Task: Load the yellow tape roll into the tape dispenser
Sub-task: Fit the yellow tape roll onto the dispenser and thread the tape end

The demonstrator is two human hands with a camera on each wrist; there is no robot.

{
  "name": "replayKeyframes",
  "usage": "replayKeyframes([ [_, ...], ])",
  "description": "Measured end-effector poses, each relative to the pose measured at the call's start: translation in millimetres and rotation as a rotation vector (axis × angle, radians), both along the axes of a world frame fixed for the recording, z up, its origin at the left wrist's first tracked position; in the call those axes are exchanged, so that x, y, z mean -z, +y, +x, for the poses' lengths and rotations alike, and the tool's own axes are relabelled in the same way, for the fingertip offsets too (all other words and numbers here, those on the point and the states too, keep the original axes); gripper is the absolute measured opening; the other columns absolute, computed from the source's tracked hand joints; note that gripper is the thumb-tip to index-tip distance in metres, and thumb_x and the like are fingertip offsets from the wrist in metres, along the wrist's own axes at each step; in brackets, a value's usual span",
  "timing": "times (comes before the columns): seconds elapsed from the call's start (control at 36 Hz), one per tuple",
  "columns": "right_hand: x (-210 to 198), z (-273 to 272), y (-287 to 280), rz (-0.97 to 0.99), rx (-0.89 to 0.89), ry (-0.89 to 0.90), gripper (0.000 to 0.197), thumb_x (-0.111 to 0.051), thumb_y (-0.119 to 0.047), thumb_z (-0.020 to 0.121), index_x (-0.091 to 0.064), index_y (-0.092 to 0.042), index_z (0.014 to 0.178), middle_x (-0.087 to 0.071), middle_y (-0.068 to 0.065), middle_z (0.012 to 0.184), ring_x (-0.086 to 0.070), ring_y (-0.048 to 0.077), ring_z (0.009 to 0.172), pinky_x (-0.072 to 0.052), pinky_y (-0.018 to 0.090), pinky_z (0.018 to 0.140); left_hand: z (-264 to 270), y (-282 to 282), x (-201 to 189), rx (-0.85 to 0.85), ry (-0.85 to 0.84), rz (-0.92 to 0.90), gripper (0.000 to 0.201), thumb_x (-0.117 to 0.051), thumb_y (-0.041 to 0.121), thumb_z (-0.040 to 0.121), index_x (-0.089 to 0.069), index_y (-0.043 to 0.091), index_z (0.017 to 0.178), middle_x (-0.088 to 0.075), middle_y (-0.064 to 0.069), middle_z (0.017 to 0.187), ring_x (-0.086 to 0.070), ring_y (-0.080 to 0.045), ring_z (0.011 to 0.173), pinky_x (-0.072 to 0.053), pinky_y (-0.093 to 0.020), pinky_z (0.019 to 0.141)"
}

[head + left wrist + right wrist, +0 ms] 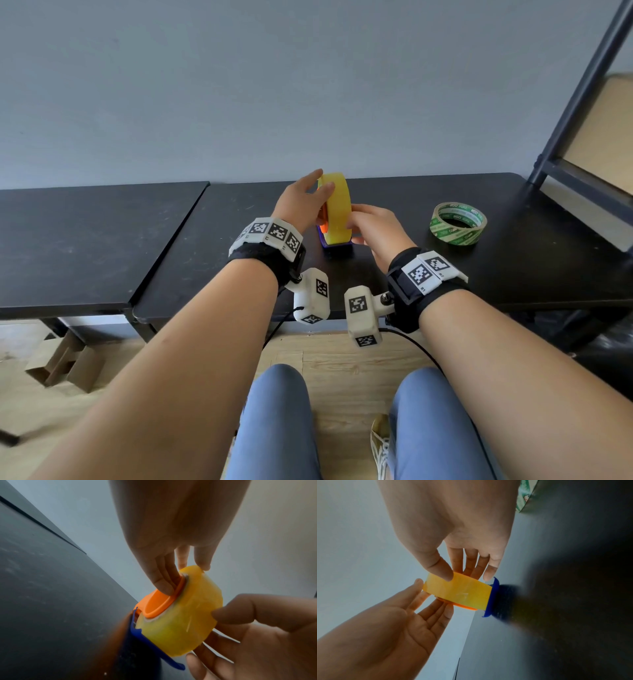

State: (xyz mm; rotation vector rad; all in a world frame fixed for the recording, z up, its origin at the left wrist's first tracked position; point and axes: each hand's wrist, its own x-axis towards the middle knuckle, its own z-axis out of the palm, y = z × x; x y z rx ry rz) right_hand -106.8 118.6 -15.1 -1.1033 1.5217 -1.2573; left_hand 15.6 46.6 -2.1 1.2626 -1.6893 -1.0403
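Observation:
The yellow tape roll (337,205) (180,622) (458,592) stands on edge on the tape dispenser, whose orange hub (157,601) fills its core and whose blue base (337,245) (492,597) rests on the black table (205,240). My left hand (322,186) (184,578) is at the roll's left side, with straight fingers pressed into the orange hub and the thumb on the roll's top edge. My right hand (356,222) (465,574) holds the roll from the right, thumb on its outer band and fingers along its right face.
A green-printed tape roll (458,223) lies flat on the table to the right. A dark metal shelf frame (582,102) stands at the table's far right corner. A second black table (85,240) adjoins on the left. Cardboard (65,359) lies on the floor beneath.

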Motion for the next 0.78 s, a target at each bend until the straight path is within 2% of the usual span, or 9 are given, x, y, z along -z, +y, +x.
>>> replayKeyframes([
  [0.06, 0, 0, -1, 0.005, 0.006, -0.016, 0.029, -0.051, -0.004, 0.085, -0.067, -0.027, 0.083, -0.068, 0.015, 0.108, -0.063, 0.031, 0.108, -0.052, 0.039, 0.095, 2, 1, 0, 0.019, 0.036, 0.041, 0.063, -0.061, 0.034, 0.092, -0.037, 0.028, 0.149, -0.065, -0.016, 0.127, -0.072, -0.025, 0.086, -0.059, -0.043, 0.088],
  [0.14, 0, -1, -4, 0.014, 0.030, -0.049, 0.017, -0.053, -0.010, 0.087, -0.069, -0.013, 0.087, -0.068, 0.020, 0.111, -0.063, 0.027, 0.097, -0.052, 0.040, 0.093, 4, 2, 1, 0.040, 0.085, 0.081, 0.068, -0.065, 0.023, 0.090, -0.035, 0.026, 0.151, -0.071, -0.018, 0.112, -0.071, -0.026, 0.087, -0.058, -0.044, 0.090],
  [0.22, 0, -1, -9, 0.025, 0.038, -0.086, 0.015, -0.054, -0.015, 0.090, -0.063, -0.018, 0.080, -0.068, 0.011, 0.101, -0.064, 0.021, 0.091, -0.052, 0.038, 0.092, 4, 2, 2, 0.031, 0.104, 0.069, 0.067, -0.066, 0.021, 0.089, -0.038, 0.024, 0.150, -0.073, -0.020, 0.102, -0.070, -0.024, 0.083, -0.058, -0.043, 0.089],
  [0.44, 2, -1, -11, 0.015, 0.039, -0.075, 0.018, -0.053, -0.011, 0.088, -0.063, -0.024, 0.081, -0.069, 0.009, 0.106, -0.064, 0.028, 0.108, -0.053, 0.043, 0.099, 1, 0, 5, 0.002, 0.109, 0.033, 0.064, -0.067, 0.025, 0.089, -0.041, 0.023, 0.147, -0.071, -0.015, 0.087, -0.069, -0.024, 0.080, -0.058, -0.044, 0.089],
  [0.5, 2, -1, -9, 0.009, 0.027, -0.058, 0.020, -0.051, -0.007, 0.088, -0.065, -0.021, 0.087, -0.067, 0.006, 0.102, -0.063, 0.027, 0.108, -0.053, 0.041, 0.099, 1, 0, 5, 0.001, 0.104, 0.027, 0.064, -0.067, 0.025, 0.089, -0.042, 0.024, 0.147, -0.072, -0.018, 0.090, -0.070, -0.025, 0.081, -0.058, -0.044, 0.089],
  [0.56, 2, 0, -7, -0.004, 0.019, -0.022, 0.025, -0.050, -0.005, 0.087, -0.066, -0.019, 0.100, -0.067, 0.009, 0.112, -0.061, 0.027, 0.112, -0.052, 0.041, 0.099, 1, -1, 5, 0.002, 0.106, 0.028, 0.064, -0.067, 0.025, 0.089, -0.042, 0.024, 0.147, -0.074, -0.019, 0.095, -0.071, -0.026, 0.084, -0.058, -0.044, 0.088],
  [0.67, 2, 1, -4, -0.015, 0.021, -0.011, 0.028, -0.050, -0.005, 0.086, -0.065, -0.019, 0.105, -0.067, 0.008, 0.115, -0.061, 0.026, 0.112, -0.051, 0.040, 0.099, 0, -1, 5, -0.006, 0.102, 0.025, 0.063, -0.067, 0.026, 0.089, -0.043, 0.024, 0.146, -0.074, -0.018, 0.095, -0.073, -0.030, 0.087, -0.059, -0.043, 0.088],
  [0.72, 2, 2, -4, -0.009, 0.025, -0.018, 0.029, -0.051, -0.008, 0.086, -0.067, -0.015, 0.108, -0.068, 0.009, 0.115, -0.062, 0.026, 0.111, -0.052, 0.040, 0.099, 0, -2, 6, -0.009, 0.108, 0.027, 0.062, -0.067, 0.027, 0.089, -0.043, 0.024, 0.146, -0.073, -0.015, 0.091, -0.072, -0.028, 0.081, -0.059, -0.044, 0.087],
  [0.78, 1, 3, -5, -0.005, 0.038, -0.040, 0.022, -0.052, -0.011, 0.086, -0.069, -0.015, 0.099, -0.069, 0.010, 0.111, -0.064, 0.026, 0.110, -0.053, 0.038, 0.096, 0, -3, 6, -0.015, 0.109, 0.019, 0.061, -0.067, 0.029, 0.089, -0.044, 0.023, 0.146, -0.072, -0.011, 0.087, -0.069, -0.024, 0.076, -0.059, -0.044, 0.086],
])
